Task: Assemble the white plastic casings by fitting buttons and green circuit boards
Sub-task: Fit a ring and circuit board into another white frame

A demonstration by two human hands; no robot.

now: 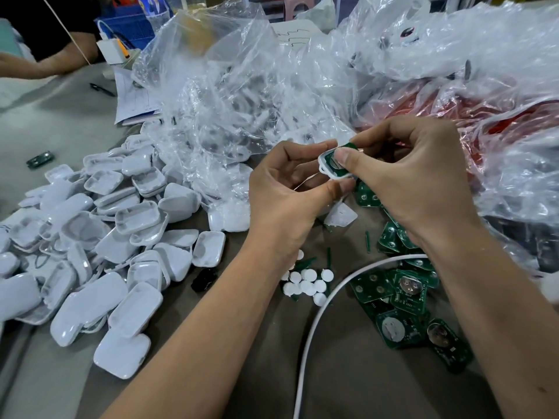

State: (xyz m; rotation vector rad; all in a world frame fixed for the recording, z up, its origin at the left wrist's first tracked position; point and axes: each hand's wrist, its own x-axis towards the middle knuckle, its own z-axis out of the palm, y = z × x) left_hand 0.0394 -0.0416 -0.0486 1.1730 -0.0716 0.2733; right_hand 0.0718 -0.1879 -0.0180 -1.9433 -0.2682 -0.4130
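My left hand (284,195) pinches a white plastic casing (329,166) between thumb and fingers above the table. My right hand (405,173) grips the same casing from the right, its thumb pressing a green circuit board (351,145) into it. Only the board's top edge shows past my thumb. A big pile of white casings (99,243) lies at the left. Several round white buttons (308,284) lie on the table under my left wrist. Loose green circuit boards (402,300) are heaped under my right forearm.
Crumpled clear plastic bags (242,95) with more parts fill the back, and a red-tinted bag (484,116) lies at the right. A white cable (320,309) curves across the front. Another person's arm (39,65) rests at the far left, beside papers (133,95).
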